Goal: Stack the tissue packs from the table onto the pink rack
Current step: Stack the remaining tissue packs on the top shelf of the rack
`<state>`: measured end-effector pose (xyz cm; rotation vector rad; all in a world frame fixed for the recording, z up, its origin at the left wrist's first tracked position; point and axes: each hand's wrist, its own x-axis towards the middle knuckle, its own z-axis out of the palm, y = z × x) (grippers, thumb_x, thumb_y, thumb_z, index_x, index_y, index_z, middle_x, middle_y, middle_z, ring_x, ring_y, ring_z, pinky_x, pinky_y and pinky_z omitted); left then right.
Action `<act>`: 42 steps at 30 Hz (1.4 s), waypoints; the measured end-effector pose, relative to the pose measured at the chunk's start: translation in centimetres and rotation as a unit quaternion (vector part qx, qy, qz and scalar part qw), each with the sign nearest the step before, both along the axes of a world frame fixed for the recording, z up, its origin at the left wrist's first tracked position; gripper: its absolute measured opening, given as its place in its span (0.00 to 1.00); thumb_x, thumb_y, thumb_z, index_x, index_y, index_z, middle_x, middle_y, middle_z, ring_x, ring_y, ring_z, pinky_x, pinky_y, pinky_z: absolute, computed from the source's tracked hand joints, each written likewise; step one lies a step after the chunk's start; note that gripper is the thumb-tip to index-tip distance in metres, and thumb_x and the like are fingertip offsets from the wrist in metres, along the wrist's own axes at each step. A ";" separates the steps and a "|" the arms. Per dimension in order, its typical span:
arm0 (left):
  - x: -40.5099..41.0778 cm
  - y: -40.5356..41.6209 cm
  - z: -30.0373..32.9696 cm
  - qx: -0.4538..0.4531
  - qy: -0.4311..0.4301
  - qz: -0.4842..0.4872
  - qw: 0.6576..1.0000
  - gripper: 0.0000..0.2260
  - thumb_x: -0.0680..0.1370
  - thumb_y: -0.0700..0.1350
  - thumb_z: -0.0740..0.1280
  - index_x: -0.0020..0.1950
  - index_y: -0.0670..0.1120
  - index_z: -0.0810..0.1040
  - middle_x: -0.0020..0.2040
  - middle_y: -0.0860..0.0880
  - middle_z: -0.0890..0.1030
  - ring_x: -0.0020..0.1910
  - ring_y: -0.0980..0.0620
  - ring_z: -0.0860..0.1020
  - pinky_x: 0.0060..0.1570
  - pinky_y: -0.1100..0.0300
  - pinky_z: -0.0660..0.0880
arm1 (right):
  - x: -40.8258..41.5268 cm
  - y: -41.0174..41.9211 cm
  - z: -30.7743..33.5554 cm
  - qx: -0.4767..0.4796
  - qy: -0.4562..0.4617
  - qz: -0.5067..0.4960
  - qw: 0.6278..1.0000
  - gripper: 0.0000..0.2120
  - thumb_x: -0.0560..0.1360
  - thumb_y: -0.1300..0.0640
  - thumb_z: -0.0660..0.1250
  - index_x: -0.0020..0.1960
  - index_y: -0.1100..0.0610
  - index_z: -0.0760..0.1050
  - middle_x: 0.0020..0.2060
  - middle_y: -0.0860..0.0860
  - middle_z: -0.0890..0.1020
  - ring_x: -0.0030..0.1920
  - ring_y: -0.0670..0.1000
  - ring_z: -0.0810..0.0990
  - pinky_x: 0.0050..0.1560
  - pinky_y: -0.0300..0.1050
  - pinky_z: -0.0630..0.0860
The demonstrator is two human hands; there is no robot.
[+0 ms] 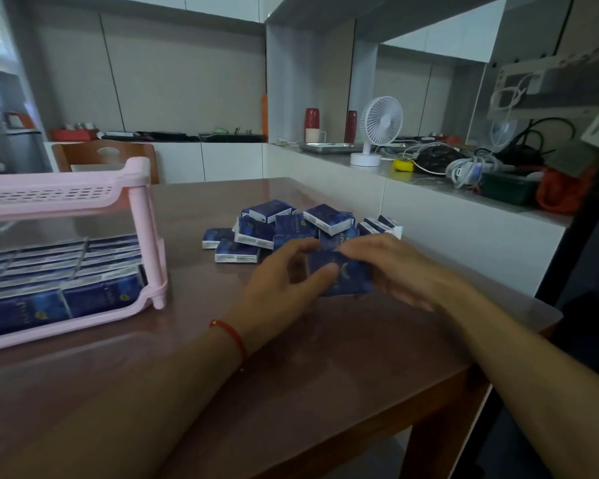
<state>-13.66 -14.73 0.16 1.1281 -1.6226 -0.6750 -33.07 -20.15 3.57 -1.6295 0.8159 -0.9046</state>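
Brown tabletop (325, 375), counter with white fan (377, 129) behind. Both my hands grip one blue tissue pack (343, 274) just above the surface: left hand (284, 288) on its left side, right hand (391, 267) on its right. Loose pile of packs (277, 229) just beyond. Pink rack (142, 202) at left, lower tier filled with packs, top tier bare.
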 end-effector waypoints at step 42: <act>3.0 2.3 1.7 0.114 0.141 -0.013 0.983 0.23 0.72 0.30 0.72 0.66 0.44 0.80 0.58 0.41 0.84 0.60 0.41 0.81 0.63 0.46 0.77 | 5.6 -1.0 -0.6 -0.405 0.124 -0.066 0.903 0.20 0.71 0.33 0.66 0.43 0.51 0.76 0.36 0.46 0.82 0.36 0.46 0.81 0.37 0.45 0.79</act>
